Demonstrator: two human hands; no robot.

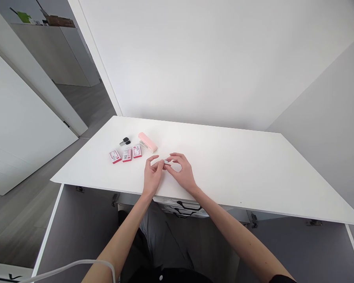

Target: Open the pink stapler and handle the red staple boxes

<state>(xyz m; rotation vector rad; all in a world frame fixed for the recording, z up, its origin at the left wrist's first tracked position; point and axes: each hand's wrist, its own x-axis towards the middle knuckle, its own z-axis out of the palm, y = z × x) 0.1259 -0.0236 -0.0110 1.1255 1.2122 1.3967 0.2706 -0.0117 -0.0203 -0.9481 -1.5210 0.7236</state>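
Note:
Above the front part of the white tabletop, my left hand and my right hand meet with fingertips pinched around a small grey piece. Fingers hide most of it, so its exact kind cannot be made out. Just beyond my left hand lies a pink stapler, set at a slant. Three small red-and-white boxes with printed labels stand in a loose row to the left: the left box, the middle box and the right box. Behind them are what look like black-headed keys.
The white tabletop reaches far to the right and meets a white wall at the back. Below its front edge are drawers with black handles and open cabinet spaces. A white cable crosses my left forearm.

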